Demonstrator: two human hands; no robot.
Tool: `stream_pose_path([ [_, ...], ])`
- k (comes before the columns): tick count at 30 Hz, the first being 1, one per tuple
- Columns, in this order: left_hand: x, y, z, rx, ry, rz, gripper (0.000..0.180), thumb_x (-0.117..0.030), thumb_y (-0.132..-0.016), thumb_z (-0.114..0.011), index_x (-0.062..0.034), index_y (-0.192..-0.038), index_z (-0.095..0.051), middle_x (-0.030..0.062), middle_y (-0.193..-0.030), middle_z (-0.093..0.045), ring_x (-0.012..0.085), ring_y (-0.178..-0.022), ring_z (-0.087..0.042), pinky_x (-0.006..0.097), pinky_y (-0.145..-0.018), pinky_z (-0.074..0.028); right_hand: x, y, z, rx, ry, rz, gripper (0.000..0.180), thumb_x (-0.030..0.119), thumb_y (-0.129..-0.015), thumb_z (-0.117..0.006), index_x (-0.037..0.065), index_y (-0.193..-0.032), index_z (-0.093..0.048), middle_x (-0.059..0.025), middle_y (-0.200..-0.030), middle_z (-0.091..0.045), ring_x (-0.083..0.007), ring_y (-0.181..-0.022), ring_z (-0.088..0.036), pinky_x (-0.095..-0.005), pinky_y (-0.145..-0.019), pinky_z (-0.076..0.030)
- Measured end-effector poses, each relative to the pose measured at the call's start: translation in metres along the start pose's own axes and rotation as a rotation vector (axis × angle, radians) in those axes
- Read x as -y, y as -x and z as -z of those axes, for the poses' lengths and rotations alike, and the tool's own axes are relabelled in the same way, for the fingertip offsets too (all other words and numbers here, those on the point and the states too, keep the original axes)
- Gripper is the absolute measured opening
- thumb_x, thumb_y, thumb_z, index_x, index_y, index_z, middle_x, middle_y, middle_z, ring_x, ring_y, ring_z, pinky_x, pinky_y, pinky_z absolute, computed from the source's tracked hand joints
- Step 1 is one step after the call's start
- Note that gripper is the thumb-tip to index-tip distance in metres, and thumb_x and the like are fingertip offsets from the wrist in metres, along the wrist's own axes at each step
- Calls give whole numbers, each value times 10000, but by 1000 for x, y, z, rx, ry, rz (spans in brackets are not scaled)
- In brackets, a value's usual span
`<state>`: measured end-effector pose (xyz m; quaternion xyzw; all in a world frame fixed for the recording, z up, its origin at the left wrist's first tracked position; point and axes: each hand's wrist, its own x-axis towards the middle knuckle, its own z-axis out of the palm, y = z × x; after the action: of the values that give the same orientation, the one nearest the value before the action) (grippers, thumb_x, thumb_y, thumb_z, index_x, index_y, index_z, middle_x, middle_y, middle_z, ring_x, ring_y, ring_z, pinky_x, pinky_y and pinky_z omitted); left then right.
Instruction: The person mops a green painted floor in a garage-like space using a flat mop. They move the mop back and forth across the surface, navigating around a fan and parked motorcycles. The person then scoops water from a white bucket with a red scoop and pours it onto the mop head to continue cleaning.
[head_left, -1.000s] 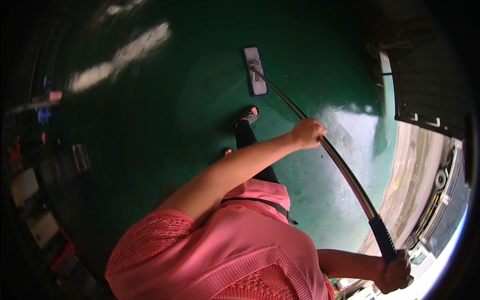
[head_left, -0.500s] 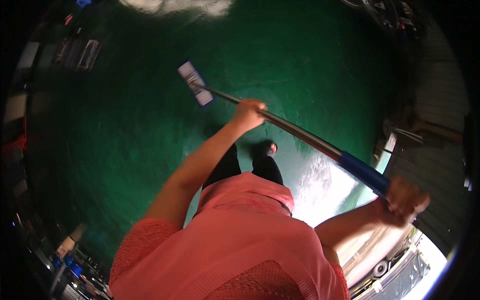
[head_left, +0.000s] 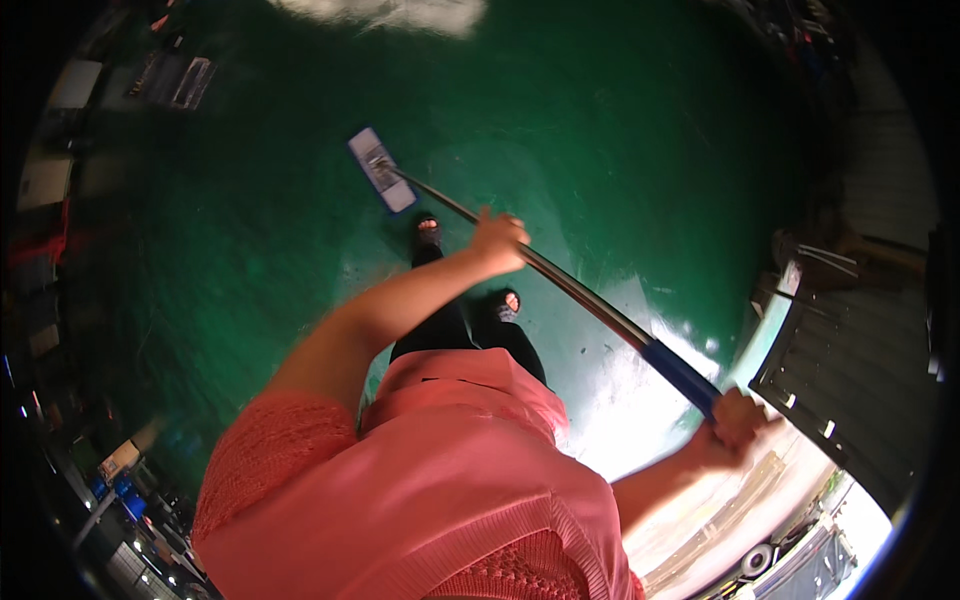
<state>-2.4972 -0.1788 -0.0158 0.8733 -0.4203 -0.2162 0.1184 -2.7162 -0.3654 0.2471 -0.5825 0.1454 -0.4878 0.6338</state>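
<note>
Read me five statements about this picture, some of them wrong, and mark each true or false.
1. The left hand grips the metal pole. True.
2. The right hand is holding nothing. False: it grips the blue handle sleeve.
3. The flat mop head lies on the green floor. True.
4. The shirt is yellow. False: it is pink.
5. The footwear is dark and open-toed. True.

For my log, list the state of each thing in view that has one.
Green floor: glossy
Mop head: flat on floor
Pole: slanted, mop end lower
Left grip: closed around the pole
Right grip: closed on the blue sleeve
Sandals: worn, left one ahead
Left-edge clutter: unclear
</note>
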Motion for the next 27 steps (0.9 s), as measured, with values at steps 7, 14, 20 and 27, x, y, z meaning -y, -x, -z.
stream_pose_path([
  [7,-256,-19,-21,118,345,-366,88,-210,-658,-614,-130,-693,-610,44,-775,-555,247,-982,-521,636,-957,-217,196,37,137,184,-167,178,188,121,-793,-406,124,-605,-397,33,-473,-240,-104,-462,-294,-319,-580,-313],
  [14,-330,-35,-69,35,442,-506,49,-124,-683,-549,-110,-711,-587,61,-766,-583,231,-894,-565,548,-980,-278,197,68,106,214,320,332,139,111,-809,-355,87,-757,-482,37,-492,-265,-98,-461,-295,-310,-538,-283],
  [20,-293,67,-60,-67,486,-550,55,-145,-645,-565,-122,-605,-535,41,-642,-560,229,-767,-582,404,-842,-407,276,100,138,250,133,299,52,109,-737,-419,78,-698,-434,31,-458,-272,-105,-439,-295,-312,-547,-290],
  [27,-136,244,-62,-331,526,-263,151,-177,-635,-603,-99,-556,-502,79,-579,-543,281,-640,-577,420,-580,-464,257,163,101,89,-299,67,55,58,-728,-453,69,-699,-407,33,-448,-266,-92,-428,-289,-293,-515,-289],
])
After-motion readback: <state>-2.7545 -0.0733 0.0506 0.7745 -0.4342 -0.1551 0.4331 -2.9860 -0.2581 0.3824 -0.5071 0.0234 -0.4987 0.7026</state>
